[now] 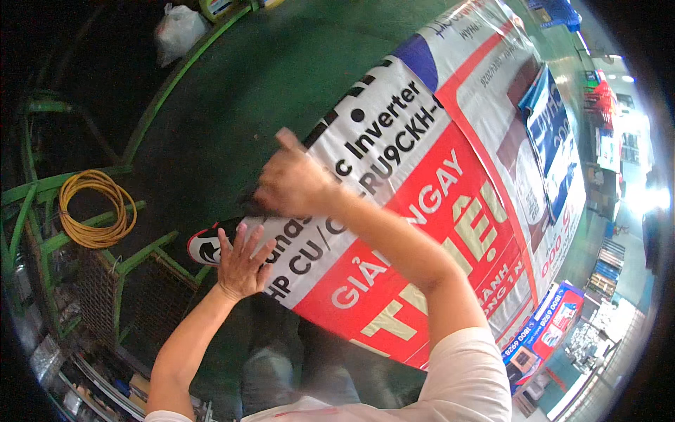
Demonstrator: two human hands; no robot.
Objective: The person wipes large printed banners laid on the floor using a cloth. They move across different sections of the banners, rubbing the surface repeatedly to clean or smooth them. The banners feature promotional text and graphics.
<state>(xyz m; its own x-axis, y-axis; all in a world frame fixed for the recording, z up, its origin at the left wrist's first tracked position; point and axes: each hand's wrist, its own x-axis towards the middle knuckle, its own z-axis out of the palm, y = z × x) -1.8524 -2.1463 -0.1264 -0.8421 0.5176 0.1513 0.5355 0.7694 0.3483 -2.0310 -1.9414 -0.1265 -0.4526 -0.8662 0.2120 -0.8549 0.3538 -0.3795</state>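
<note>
- Left grip (245, 266): bare hand, palm down, fingers spread and nothing pinched, at the near left end of the banner (457, 193); fingertips look to be on its white strip
- Right grip (299, 179): bare hand over the banner's white long edge, ahead of the left one and to its right; one digit sticks up, rest blurred, so can't tell if it is closed on anything
- Small dark patch just under the right hand, too smeared to identify
- Banner: big printed sheet, white strip with black lettering along the far left edge, red panel with pale letters in the middle, grey and white part beyond; runs from the left hand up to the upper right, right forearm crossing over it
- White rounded bit with black mark and red rim just left of the left fingers; can't tell if it belongs to the same sheet
- Blue sheet (552, 151) on the banner's right part, creased
- Green floor (267, 63) beyond the banner's far left edge
- Yellow hose (91, 237), coiled, hung on green frame (42, 186) at left, well apart from both hands
- White plastic bag (181, 34) at upper left
- Blue and red printed panel (541, 334) at lower right, just past the banner
- White shirt (464, 366) along the lower edge
</note>
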